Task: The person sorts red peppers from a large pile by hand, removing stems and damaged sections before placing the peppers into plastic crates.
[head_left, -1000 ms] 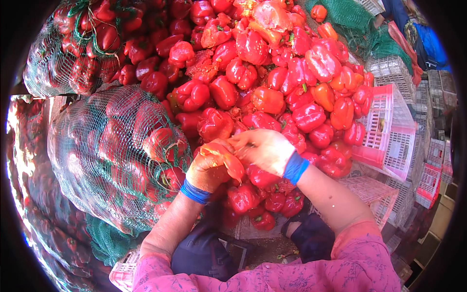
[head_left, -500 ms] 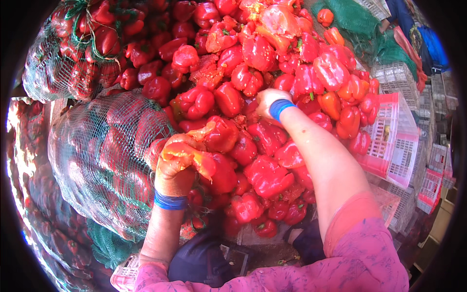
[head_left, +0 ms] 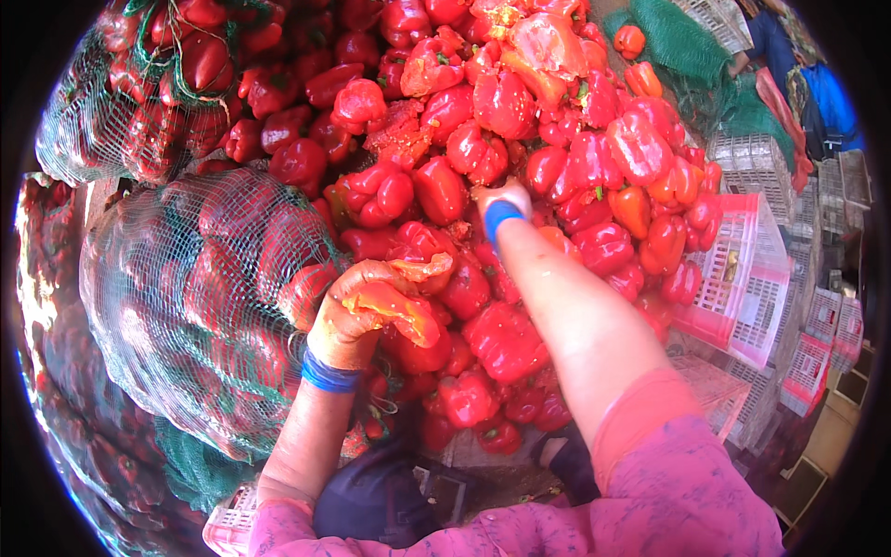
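Observation:
A large heap of red bell peppers (head_left: 506, 339) lies in front of me, some split and showing orange flesh and seeds. My left hand (head_left: 362, 302), in an orange-stained glove with a blue band at the wrist, hovers over its near left part. Its gloved thumb and fingers look spread apart, with no whole pepper between them. Farther out, my right hand (head_left: 504, 198), also gloved and blue-banded, reaches down among the peppers beside a rounded red pepper (head_left: 440, 190). Its fingertips are mostly hidden, so what it touches cannot be made out.
Full net sacks of peppers (head_left: 200, 297) stand along the left. Pink and white plastic crates (head_left: 729, 265) line the right side. Green netting (head_left: 682, 46) lies at the far right, near a person in dark blue clothes (head_left: 768, 42). My knee (head_left: 380, 497) is below the heap.
My left hand has shifted slightly right, over the peppers. The right hand has moved a little left and its forearm has swung left. The view has shifted slightly.

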{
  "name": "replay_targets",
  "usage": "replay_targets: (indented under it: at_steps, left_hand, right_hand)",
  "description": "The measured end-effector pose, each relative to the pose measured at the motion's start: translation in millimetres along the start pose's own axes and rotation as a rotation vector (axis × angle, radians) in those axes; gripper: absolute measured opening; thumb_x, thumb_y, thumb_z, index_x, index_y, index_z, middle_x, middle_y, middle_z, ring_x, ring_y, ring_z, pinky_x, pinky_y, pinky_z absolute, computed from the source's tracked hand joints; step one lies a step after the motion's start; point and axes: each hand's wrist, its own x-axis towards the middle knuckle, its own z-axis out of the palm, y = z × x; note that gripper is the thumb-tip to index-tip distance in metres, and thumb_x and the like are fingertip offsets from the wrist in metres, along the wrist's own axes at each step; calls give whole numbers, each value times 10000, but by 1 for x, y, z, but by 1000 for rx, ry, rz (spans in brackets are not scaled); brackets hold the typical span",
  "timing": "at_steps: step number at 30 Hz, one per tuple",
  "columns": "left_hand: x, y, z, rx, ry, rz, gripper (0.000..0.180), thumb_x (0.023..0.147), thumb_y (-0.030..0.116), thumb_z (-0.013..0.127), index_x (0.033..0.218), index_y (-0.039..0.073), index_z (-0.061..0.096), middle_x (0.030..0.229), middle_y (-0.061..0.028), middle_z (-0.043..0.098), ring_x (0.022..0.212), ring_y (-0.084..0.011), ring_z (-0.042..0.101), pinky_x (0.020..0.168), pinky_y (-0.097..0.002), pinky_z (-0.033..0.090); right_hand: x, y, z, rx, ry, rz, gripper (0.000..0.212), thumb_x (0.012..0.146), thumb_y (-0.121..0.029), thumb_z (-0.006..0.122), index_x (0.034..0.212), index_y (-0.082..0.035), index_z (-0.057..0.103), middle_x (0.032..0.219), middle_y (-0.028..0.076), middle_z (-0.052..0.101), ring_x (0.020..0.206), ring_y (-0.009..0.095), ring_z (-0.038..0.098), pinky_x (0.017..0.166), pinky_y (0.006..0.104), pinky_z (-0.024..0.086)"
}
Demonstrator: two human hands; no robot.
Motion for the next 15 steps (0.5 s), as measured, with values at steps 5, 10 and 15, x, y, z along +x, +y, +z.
replay_targets:
  at_steps: [5,10,15]
  left_hand:
    - [0,0,-3,34,-5,-27,539,740,307,871,1106,-4,626,1140,-162,686,1090,-292,667,975,-407,519]
    - [3,1,7,70,5,9,541,734,335,870,1085,-1,633,1124,-174,683,1126,-318,634,1001,-431,488]
    - [1,2,8,130,-23,47,519,741,378,853,1039,3,652,1053,-166,687,1141,-351,614,976,-444,492]
  right_hand:
    - [0,-4,5,39,-31,168,547,778,-329,788,1229,-39,679,1197,187,708,1110,312,687,900,428,557]
    - [8,-8,-14,406,-420,353,442,903,-277,691,1212,35,643,1173,198,694,1040,286,673,877,459,537]
    - [1,-3,-23,612,-393,303,346,868,-228,732,1127,-13,655,976,222,702,700,344,655,647,482,535]
